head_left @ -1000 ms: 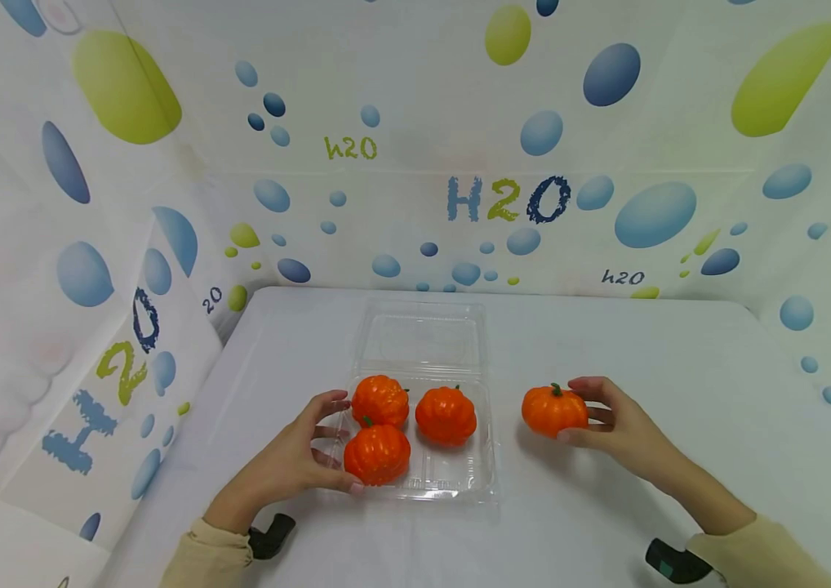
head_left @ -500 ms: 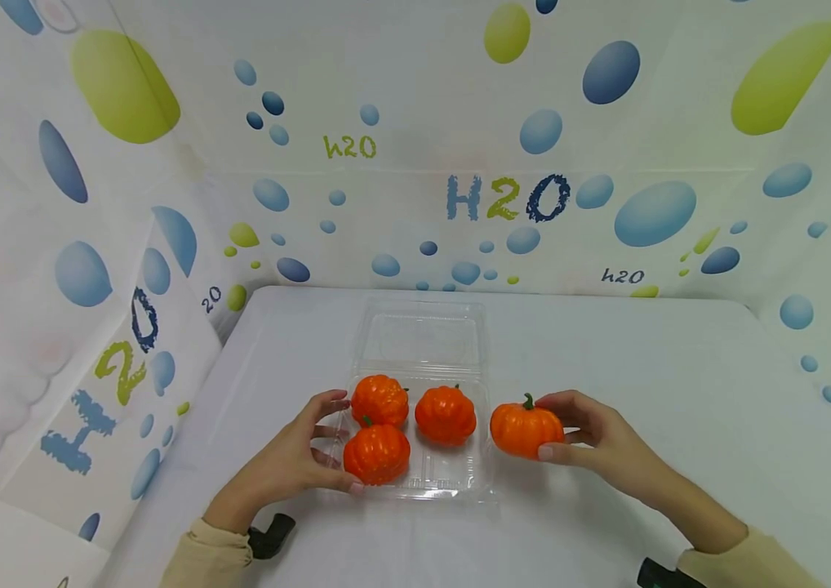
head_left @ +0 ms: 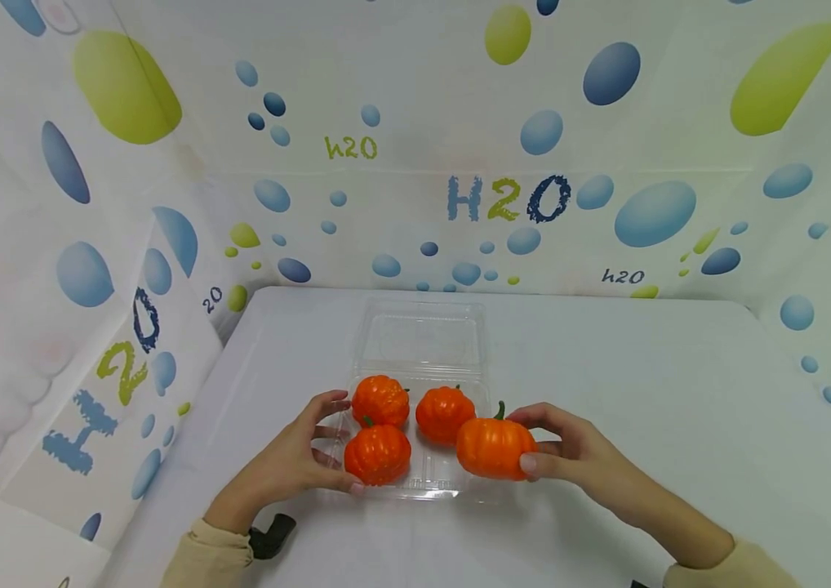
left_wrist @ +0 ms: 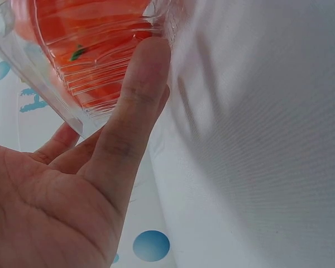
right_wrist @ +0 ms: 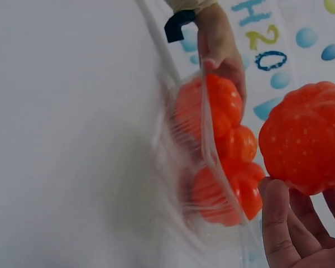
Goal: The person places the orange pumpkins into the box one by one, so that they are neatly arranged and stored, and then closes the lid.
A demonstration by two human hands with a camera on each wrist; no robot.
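1. Held pumpkin (head_left: 496,448): squat, rounded, glossy bright orange, with shallow ribs running down from the crown. In the head view it reads a shade lighter than the others.
2. Its stem (head_left: 500,410) is green, thin and slightly bent, pointing up. From the right wrist, the skin looks redder and carries small pale speckles.
3. Position: off the table (head_left: 606,351), in the air at the front right of the box (head_left: 437,469), covering part of the right rim in the head view.
4. Right hand (head_left: 570,449): grip pinching the held pumpkin from its right side, thumb at the near side, fingers behind.
5. Left hand (head_left: 296,464): grip spread, laid along the left side of the box, thumb at the near corner. The left wrist view shows the thumb lying against ridged clear plastic.
6. Box: transparent; its lid (head_left: 421,339) lies folded back, away from the person.
7. Inside sit the far-left pumpkin (head_left: 380,400), the near-left pumpkin (head_left: 377,455) and the far-right pumpkin (head_left: 445,415), all shiny deep orange with green stems.
8. In the head view, the held pumpkin overlaps the far-right pumpkin's outline; I cannot tell whether they touch.
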